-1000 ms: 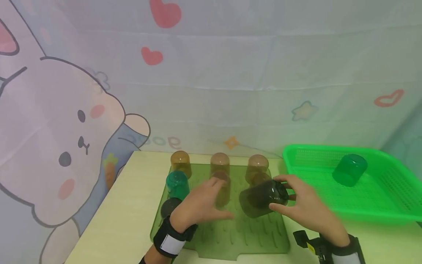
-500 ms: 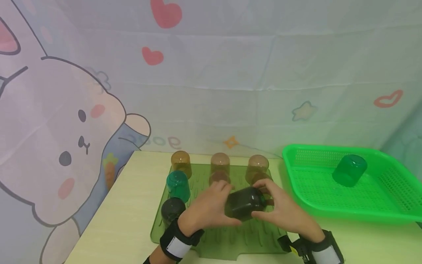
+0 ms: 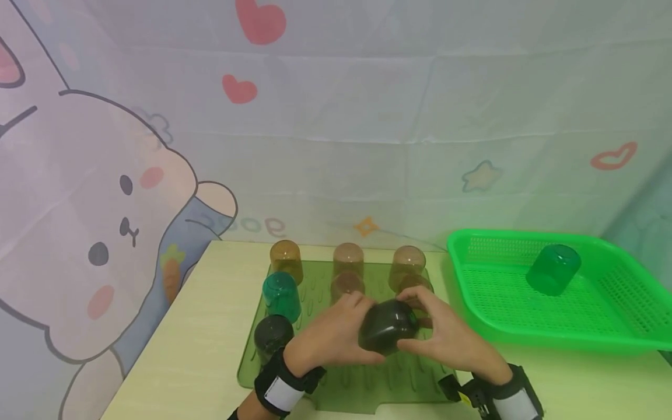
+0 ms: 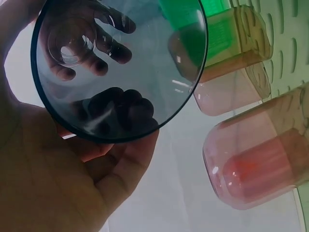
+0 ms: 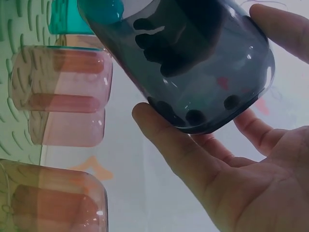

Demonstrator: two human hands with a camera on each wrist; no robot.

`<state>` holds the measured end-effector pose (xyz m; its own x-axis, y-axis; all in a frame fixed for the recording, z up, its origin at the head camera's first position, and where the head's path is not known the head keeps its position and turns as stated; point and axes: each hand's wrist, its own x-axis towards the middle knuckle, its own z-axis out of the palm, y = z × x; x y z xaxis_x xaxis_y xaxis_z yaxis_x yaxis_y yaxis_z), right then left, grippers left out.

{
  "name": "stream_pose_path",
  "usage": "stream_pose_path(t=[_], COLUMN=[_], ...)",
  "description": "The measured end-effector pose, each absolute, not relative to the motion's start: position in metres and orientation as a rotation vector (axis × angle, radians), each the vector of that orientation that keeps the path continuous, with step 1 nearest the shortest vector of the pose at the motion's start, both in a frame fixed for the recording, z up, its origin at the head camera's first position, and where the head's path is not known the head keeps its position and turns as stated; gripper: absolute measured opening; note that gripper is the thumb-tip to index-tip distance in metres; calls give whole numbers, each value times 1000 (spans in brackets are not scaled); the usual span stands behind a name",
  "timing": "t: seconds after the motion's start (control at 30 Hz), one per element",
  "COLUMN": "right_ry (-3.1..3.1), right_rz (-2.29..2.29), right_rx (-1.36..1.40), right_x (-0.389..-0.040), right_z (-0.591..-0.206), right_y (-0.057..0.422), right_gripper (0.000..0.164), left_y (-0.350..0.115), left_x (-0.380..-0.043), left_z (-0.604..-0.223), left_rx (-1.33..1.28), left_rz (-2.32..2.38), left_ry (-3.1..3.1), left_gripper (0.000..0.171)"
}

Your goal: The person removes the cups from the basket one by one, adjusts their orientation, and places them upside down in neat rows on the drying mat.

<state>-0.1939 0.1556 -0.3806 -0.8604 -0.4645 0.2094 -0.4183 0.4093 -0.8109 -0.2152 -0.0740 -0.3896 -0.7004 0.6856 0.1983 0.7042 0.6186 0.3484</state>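
A dark grey see-through cup [image 3: 387,328] is held tilted over the green drying mat [image 3: 362,388], between both hands. My left hand [image 3: 336,332] grips it at its open end; in the left wrist view the cup's round rim [image 4: 120,139] faces the camera, with fingers showing dark through its wall. At the base end, my right hand [image 3: 446,329] holds the cup with spread fingertips and thumb, as the right wrist view shows on the cup's rounded bottom [image 5: 212,96]. A second dark cup [image 3: 272,333] stands upside down beside the left wrist.
Behind it on the mat stand a teal cup [image 3: 282,297] and an amber cup [image 3: 286,259]. Several pinkish cups [image 3: 349,258] occupy the middle and right columns. On the right, a green basket [image 3: 525,335] contains another teal cup [image 3: 553,269]. A printed cloth [image 3: 336,146] hangs behind.
The right hand has brought the dark cup left and down, and the left hand has come onto its open end. The cup has since turned slightly between the hands.
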Motion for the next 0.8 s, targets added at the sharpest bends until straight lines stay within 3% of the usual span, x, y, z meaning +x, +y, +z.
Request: stream_pose_path(t=[0.53,0.8], right_ry=[2546,2628], right_rz=[-1482,-1546], right_rx=[-897,-835], right_x=[-193,-194], right_z=[-379,-368], right_y=[166,192], right_gripper=[65,53], left_y=[-74,-84], left_x=[-207,-200], left_z=[-413,-430], left_rx=[-1059,-899], left_rz=[-894,-1215], left_ry=[-2843,-2872], left_gripper=[76,82])
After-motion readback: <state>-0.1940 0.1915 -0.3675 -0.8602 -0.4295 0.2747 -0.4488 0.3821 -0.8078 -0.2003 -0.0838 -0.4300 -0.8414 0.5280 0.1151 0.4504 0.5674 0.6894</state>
